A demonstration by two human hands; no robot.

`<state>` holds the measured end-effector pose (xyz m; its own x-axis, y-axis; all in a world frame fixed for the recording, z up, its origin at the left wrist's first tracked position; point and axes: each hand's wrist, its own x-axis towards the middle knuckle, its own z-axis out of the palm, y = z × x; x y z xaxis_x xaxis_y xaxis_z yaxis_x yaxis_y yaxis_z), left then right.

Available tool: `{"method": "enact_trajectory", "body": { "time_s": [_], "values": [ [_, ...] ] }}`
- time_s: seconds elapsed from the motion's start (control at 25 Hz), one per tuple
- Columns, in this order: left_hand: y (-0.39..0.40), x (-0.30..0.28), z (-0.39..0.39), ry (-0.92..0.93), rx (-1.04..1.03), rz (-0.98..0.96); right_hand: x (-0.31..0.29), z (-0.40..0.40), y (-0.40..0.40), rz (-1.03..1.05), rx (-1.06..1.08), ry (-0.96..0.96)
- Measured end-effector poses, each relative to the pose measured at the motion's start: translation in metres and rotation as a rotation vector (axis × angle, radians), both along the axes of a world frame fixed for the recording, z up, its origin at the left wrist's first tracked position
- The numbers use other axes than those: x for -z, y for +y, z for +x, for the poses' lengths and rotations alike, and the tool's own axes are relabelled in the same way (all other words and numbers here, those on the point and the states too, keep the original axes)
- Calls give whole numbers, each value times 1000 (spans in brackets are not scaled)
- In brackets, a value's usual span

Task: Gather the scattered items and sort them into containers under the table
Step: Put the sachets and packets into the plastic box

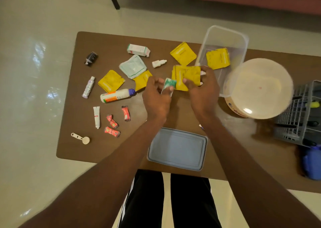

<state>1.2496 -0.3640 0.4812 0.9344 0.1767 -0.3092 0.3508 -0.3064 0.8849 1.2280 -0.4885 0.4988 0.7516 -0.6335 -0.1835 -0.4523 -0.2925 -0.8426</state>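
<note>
Head view, and both hands are busy over the middle of the bench (83,42). Right hand (203,87) grips a bunch of yellow sachets (186,77), thumb curled over the front of them, held just at the near rim of the clear tub (225,35). Left hand (156,95) pinches a small green-and-white packet (169,84), right up against those sachets. One yellow sachet (218,58) already lies inside the clear tub; another (183,53) sits on the bench just left of it.

Moving out: two more yellow sachets (111,80) to the left, one partly under a pale green pouch (132,66). A white dropper bottle (159,63), a white carton (138,49), a white bottle with a blue cap (116,95), a silver tube (88,87) and a dark little bottle (91,58) are scattered about. Nearer the front edge lie a white tube (96,116), three red wrappers (112,121) and a cream scoop (81,137). A grey-blue lid (177,148) rests flat between the forearms. Right side: a round lidded bucket (258,89) and a grey basket (298,116).
</note>
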Motion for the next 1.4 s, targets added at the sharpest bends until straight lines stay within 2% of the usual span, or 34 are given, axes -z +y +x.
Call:
{"method": "enact_trajectory", "body": {
  "time_s": [0.08,0.2,0.44,0.6,0.72,0.84,0.96,1.04,1.2,1.4],
  "values": [
    [-38,-10,9,-46,11,-39,-11,5,-32,-73,130,-26],
    [-87,-17,19,-122,127,30,-17,20,-79,-144,234,87],
    [-132,1,27,-117,448,534,-7,41,-137,-280,8,307],
    [-138,-2,29,-152,595,712,4,44,-144,-413,-201,363],
    [-127,-4,25,-244,586,639,3,39,-132,-529,-190,295],
    [-96,-4,19,-346,438,490,-2,30,-100,-583,-131,71],
    [-45,11,9,-289,291,495,3,19,-46,-496,-319,-165],
    [-8,27,6,-174,290,580,10,16,-9,-405,-476,-173],
    [46,52,19,58,479,878,37,23,32,-388,-671,94],
    [72,67,43,-12,646,1004,70,44,47,-604,-719,569]
  ]
}}
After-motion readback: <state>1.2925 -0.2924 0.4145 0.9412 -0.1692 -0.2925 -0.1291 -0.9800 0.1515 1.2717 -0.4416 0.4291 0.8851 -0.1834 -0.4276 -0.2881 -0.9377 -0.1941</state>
